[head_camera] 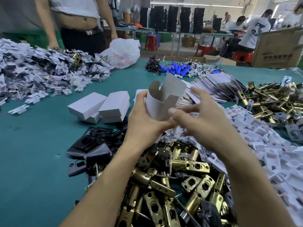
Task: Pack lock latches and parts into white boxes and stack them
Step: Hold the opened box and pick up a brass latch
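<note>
View: head camera, looking forward and down over a teal-green table top (32,153).
Task item: a partly folded white cardboard box (155,104), grey inside, is held upright above the middle of the table, its loose flaps pointing up and away.
Left hand: the left hand (144,123) grips the box low on its left side, fingers curled round it and thumb stretched along its near lower edge.
Right hand: the right hand (206,118) is just right of the box, fingers spread and motion-blurred; one fingertip (172,110) touches the box's right edge.
Finished boxes: closed white boxes (113,104) lie in two short stacks left of the hands.
Near pile: brass-coloured metal lock latches (180,182) are heaped under both forearms, with crumpled clear plastic bags (173,135) on the heap's far edge.
Near left: flat black metal plates (91,145) lie against the latches.
Right: white moulded plastic inserts (265,149) spread in a broad drift; a second heap of brass latches (270,104) lies beyond it.
Far middle: a fanned row of flat unfolded box blanks (218,86) lies behind the held box; blue cylindrical cells with wires (177,68) lie farther off.
Far left: a large pile of small bagged parts (41,71) lies beside a white plastic carrier bag (126,51); a standing person in a white shirt (77,7) has one hand at the pile's far edge.
</note>
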The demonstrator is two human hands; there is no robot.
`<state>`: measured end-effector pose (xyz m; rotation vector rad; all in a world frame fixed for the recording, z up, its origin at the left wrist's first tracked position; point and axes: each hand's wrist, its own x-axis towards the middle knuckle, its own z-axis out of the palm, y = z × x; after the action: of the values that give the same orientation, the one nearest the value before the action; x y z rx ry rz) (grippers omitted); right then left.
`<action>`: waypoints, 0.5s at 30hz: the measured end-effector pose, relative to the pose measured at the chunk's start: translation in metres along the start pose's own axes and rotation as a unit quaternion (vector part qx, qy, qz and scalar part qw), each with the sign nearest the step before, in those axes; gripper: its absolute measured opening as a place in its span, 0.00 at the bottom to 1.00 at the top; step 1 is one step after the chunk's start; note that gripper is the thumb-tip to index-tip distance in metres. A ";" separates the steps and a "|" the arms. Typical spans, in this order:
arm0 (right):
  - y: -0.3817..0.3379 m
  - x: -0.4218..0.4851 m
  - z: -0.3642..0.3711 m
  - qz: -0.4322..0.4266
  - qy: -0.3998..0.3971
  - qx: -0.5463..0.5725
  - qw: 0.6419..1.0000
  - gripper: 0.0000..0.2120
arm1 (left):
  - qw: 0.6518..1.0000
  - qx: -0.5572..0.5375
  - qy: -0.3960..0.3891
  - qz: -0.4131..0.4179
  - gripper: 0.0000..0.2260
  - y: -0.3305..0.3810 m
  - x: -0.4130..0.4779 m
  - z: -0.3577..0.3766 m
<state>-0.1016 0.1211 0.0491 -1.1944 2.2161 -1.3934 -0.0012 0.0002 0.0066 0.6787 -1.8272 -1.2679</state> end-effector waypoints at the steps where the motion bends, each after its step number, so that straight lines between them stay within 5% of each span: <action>1: 0.001 -0.001 0.006 0.016 -0.037 -0.007 0.999 0.38 | 1.000 -0.003 0.006 0.000 0.36 0.000 0.000 0.000; 5: 0.006 0.000 0.032 0.004 -0.040 0.002 0.999 0.22 | 0.999 -0.028 -0.026 0.018 0.33 0.004 0.000 0.002; 10: 0.011 0.007 0.024 0.009 0.002 0.054 0.998 0.20 | 0.994 -0.072 -0.085 0.014 0.35 0.002 -0.002 0.002; 15: 0.023 0.014 0.001 0.004 0.002 0.069 0.998 0.16 | 0.991 -0.104 -0.061 -0.051 0.26 -0.005 0.002 0.001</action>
<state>-0.1213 0.1144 0.0324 -1.1342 2.0871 -1.5199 -0.0030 -0.0026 0.0024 0.5954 -1.7428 -1.5732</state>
